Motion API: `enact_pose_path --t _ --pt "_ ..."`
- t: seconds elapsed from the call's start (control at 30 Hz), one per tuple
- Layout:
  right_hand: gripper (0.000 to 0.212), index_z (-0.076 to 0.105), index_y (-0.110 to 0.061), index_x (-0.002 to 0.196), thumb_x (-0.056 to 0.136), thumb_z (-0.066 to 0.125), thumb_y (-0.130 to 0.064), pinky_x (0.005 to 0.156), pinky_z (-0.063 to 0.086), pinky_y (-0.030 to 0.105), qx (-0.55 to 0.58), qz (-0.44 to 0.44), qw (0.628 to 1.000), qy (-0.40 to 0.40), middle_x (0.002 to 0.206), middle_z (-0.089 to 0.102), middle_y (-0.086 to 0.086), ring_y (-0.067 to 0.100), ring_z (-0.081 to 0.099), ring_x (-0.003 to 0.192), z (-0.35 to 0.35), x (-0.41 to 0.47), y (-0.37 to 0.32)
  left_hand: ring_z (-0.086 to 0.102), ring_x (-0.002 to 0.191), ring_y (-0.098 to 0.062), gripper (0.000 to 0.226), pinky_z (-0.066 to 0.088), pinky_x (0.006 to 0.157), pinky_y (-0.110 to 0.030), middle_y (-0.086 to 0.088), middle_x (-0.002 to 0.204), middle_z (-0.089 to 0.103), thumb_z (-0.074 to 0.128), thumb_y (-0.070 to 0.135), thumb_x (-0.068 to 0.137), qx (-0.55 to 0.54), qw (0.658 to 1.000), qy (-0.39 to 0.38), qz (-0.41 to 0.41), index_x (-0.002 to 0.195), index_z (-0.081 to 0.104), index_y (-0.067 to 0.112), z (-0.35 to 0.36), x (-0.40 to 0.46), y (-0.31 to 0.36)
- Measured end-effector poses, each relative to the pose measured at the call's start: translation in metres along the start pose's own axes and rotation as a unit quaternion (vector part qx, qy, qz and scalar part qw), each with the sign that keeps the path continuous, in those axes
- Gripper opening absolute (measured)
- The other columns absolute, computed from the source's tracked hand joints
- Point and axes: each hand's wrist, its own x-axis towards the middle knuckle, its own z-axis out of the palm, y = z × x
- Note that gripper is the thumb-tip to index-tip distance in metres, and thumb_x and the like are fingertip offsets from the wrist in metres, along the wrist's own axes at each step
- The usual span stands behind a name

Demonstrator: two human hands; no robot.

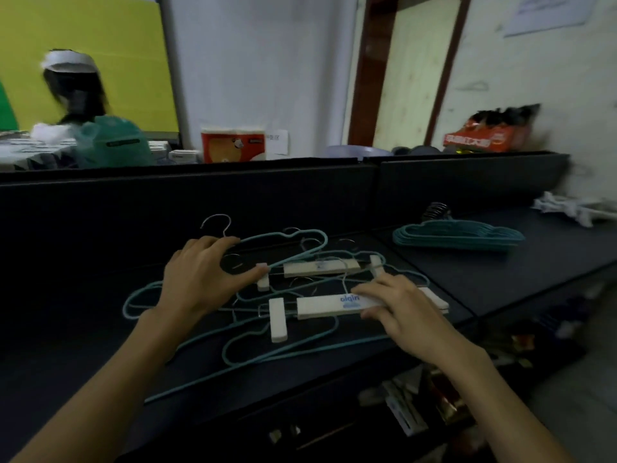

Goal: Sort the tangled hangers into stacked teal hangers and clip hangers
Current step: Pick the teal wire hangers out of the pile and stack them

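Tangled hangers [267, 295] lie mid-frame on the dark table [500, 282]. Left hand [200, 279], left of centre, is spread wide with fingers arched over teal wire near a metal hook [217, 223], thumb tip touching a wooden clip [263, 282]; whether it grips any wire, cannot tell. Right hand [400, 305], right of centre, holds the near clip hanger [330, 305] by its wooden bar's right end, fingers over the top; stacked teal hangers [457, 238] sit well apart, upper right.

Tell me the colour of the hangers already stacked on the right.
Teal stacked hangers, clearest in the head view.
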Motion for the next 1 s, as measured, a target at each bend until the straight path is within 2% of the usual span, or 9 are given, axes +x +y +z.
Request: enact_pose_path --t 0.23,0.43,0.67,0.77,0.87,1.0 --pt "0.036 0.058 -0.027 0.124 0.089 0.062 -0.023 0.086 0.036 0.024 -0.047 0.133 0.989 0.051 0.112 0.054 -0.01 0.012 0.043 0.102 -0.022 -0.09 0.015 0.055 0.106 -0.028 0.09 0.049 0.082 -0.043 -0.007 0.117 0.062 0.039 0.086 0.065 -0.064 0.991 -0.047 0.109 0.124 0.059 0.021 0.028 -0.003 0.062" --pt "0.036 0.06 -0.026 0.124 0.089 0.061 -0.022 0.08 0.036 0.026 -0.076 0.193 0.973 0.097 0.107 0.054 -0.01 0.013 0.044 0.098 -0.043 -0.147 0.037 0.054 0.109 -0.029 0.091 0.047 0.085 -0.044 -0.008 0.118 0.061 0.039 0.087 0.065 -0.076 0.981 -0.064 0.167 0.125 0.057 0.021 0.043 -0.008 0.123" --pt "0.037 0.059 -0.029 0.125 0.089 0.061 -0.021 0.074 0.033 0.019 -0.072 0.188 0.973 0.112 0.105 0.054 -0.013 0.009 0.043 0.095 -0.061 -0.17 0.09 0.054 0.105 -0.027 0.092 0.046 0.084 -0.042 -0.005 0.115 0.062 0.034 0.088 0.064 -0.08 0.979 -0.057 0.178 0.121 0.061 0.021 0.068 -0.004 0.182" --pt "0.039 0.058 -0.031 0.126 0.089 0.061 -0.019 0.073 0.032 0.019 -0.081 0.177 0.974 0.119 0.101 0.055 -0.01 0.01 0.044 0.093 -0.081 -0.177 0.125 0.054 0.106 -0.027 0.093 0.047 0.084 -0.043 -0.004 0.116 0.062 0.034 0.088 0.064 -0.066 0.982 -0.054 0.166 0.121 0.061 0.02 0.082 0.003 0.211" --pt "0.04 0.062 -0.026 0.122 0.085 0.065 -0.012 0.07 0.033 0.018 -0.087 0.164 0.973 0.14 0.098 0.059 -0.005 0.014 0.048 0.088 -0.102 -0.184 0.161 0.054 0.105 -0.028 0.093 0.047 0.083 -0.043 -0.005 0.115 0.062 0.034 0.088 0.065 -0.061 0.986 -0.043 0.151 0.12 0.062 0.018 0.095 0.01 0.243" --pt "0.04 0.066 -0.021 0.117 0.08 0.07 -0.005 0.068 0.042 0.031 -0.098 0.133 0.974 0.153 0.095 0.061 -0.001 0.02 0.053 0.086 -0.115 -0.19 0.204 0.053 0.108 -0.028 0.095 0.047 0.085 -0.042 -0.006 0.118 0.06 0.033 0.088 0.064 -0.047 0.989 -0.047 0.129 0.123 0.06 0.018 0.116 0.012 0.284"
